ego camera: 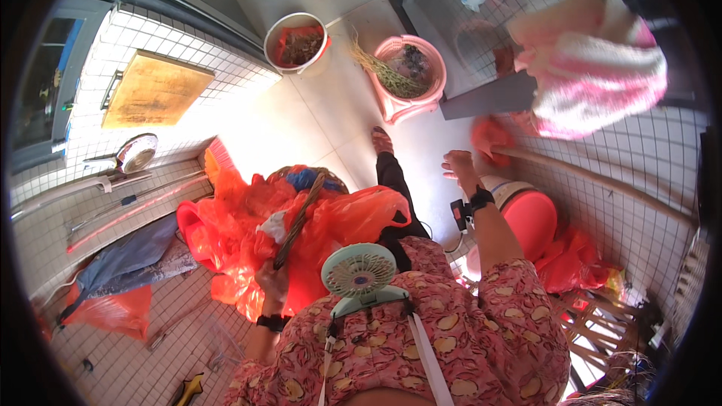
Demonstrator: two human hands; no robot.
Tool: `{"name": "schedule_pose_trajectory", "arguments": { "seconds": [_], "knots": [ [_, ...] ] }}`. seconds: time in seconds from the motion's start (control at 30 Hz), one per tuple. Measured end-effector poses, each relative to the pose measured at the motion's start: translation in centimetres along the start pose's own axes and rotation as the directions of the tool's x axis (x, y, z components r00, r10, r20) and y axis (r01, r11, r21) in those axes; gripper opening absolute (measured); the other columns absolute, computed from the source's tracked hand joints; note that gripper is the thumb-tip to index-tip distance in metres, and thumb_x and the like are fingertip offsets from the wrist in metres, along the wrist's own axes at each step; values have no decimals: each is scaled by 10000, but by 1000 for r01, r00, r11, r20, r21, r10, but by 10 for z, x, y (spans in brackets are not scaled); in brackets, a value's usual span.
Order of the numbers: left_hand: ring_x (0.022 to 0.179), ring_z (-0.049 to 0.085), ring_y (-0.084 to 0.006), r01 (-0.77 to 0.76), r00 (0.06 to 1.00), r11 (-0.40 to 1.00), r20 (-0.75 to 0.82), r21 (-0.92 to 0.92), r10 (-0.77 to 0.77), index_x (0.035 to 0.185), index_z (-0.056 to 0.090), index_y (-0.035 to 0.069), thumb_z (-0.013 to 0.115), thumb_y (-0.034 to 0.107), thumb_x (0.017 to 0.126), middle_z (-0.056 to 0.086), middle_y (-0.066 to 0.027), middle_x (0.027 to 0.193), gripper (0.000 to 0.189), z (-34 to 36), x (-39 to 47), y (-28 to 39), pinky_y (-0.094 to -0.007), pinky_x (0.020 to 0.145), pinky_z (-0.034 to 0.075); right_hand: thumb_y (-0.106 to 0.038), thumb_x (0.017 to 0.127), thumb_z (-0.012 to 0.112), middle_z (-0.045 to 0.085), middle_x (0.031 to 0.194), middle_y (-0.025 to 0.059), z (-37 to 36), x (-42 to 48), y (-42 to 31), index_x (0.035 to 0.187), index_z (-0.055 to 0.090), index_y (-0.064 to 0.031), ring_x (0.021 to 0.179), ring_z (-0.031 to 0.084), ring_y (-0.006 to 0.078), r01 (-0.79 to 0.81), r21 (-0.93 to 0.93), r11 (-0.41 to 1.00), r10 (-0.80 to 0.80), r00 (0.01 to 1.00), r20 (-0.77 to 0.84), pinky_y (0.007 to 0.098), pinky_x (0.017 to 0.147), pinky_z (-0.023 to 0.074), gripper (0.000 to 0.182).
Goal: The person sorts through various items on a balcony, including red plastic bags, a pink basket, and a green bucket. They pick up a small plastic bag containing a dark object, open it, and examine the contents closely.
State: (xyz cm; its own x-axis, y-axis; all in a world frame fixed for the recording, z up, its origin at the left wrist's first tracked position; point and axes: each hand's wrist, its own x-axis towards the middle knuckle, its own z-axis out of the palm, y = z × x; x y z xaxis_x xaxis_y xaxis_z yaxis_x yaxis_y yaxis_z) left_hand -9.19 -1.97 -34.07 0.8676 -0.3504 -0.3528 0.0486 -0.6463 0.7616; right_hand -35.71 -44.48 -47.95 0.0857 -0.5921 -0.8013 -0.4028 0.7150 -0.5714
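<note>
Low on my left side, my left hand (273, 282) grips the lower end of a brown woven handle (304, 215). The handle belongs to what looks like a wicker basket (282, 172), mostly covered by crumpled red plastic bags (344, 217). Some blue material (304, 178) and a small white piece (273, 226) show among the bags. Held out to the right, my right hand (459, 168) is empty, its fingers loosely bent and apart. Nearest to it are a red plastic bag (492, 138) on a wooden pole (592, 175) and a bucket with a red lid (530, 223).
Ahead on the floor stand a white bucket (269, 48) with plant scraps and a pink basket (438, 87) holding a bundle of stalks (397, 80). A pink-and-white towel (598, 79) hangs at the right. A wooden cutting board (155, 90) is on the left wall.
</note>
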Motion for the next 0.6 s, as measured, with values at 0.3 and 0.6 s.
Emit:
{"name": "schedule_pose_trajectory", "arguments": {
  "seconds": [0.3,0.6],
  "knots": [
    [467,290,-102,109,980,904,-195,414,-29,538,367,16,652,86,688,316,-33,446,330,-4,29,-2,-317,413,259,-196,745,649,459,756,61,91,141,-26,864,517,-14,672,537,202,-204,226,953,242,958,-153,407,630,545,255],
    [490,311,-76,251,962,883,-201,397,-183,517,379,19,657,96,686,309,-31,460,334,35,110,28,-313,410,262,-141,774,601,491,733,20,115,257,9,783,512,-99,763,550,208,-115,566,816,238,960,-147,395,712,436,99]
  ]
}}
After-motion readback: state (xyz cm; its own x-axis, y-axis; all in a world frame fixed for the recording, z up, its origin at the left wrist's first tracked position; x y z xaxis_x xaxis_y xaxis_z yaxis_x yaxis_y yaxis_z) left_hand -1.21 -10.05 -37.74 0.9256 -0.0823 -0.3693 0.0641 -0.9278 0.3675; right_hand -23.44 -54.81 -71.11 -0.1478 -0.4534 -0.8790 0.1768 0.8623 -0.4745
